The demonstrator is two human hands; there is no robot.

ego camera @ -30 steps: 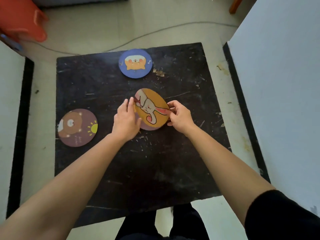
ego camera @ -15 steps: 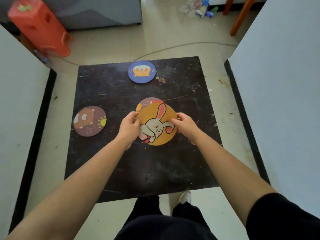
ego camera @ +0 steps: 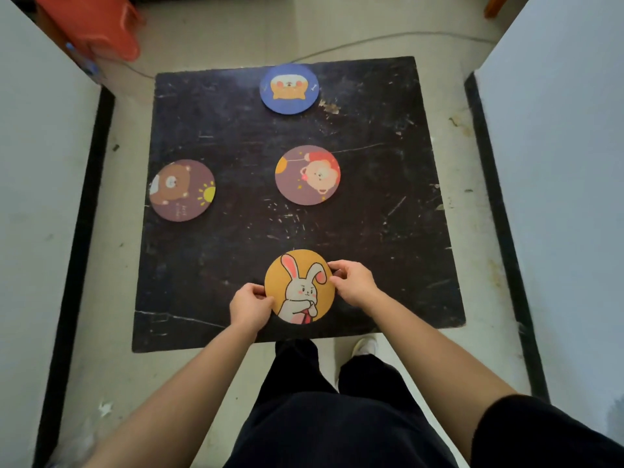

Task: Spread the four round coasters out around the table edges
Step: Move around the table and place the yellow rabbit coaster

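rabbit coaster [ego camera: 300,286] drawn from mid-bench [ego camera: 388,231] to near edge, left hand [ego camera: 250,307] and right hand [ego camera: 353,282] pinching its rim, monkey coaster [ego camera: 307,175] now uncovered

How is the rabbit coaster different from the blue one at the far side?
The rabbit coaster is orange and pinched between the left hand and the right hand near the table's near edge. The blue coaster shows an orange animal face and lies untouched at the far edge. Both are round and look alike in size.
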